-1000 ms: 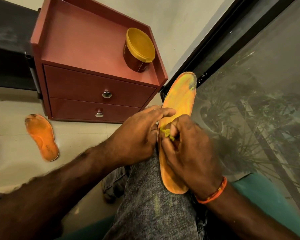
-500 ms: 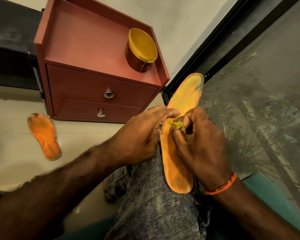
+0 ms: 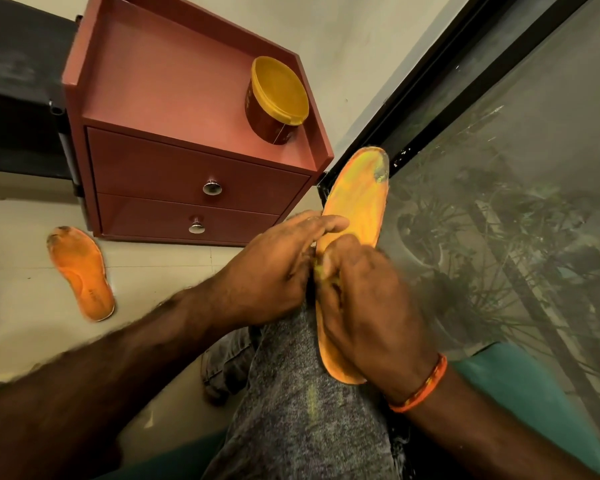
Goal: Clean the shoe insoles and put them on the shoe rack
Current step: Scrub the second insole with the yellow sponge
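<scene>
We count two orange insoles. One insole (image 3: 355, 202) lies lengthwise along a knee in grey mottled trousers (image 3: 302, 403), its toe end pointing up toward the dark window frame (image 3: 440, 84), with a grey worn patch near that toe. The second insole (image 3: 84, 275) lies flat on the pale floor (image 3: 21, 327), left of the cabinet and well apart from the hands, its toe end dark with dirt.

Two hands work on the first insole. The left hand (image 3: 274, 271) holds it at the left edge, its forefinger stretched straight across the top face and the other fingers curled beside the rim. The right hand (image 3: 368, 306) is curled tightly and presses down on the middle of the insole; a small yellow-green bit (image 3: 321, 270) shows between its fingers, too blurred for us to name. One orange band (image 3: 421, 388) circles the right wrist.

One red-brown cabinet (image 3: 174, 81) stands against the wall, with two drawers and two metal knobs. One tub with a yellow lid (image 3: 278, 98) sits on its top, near the right corner.
</scene>
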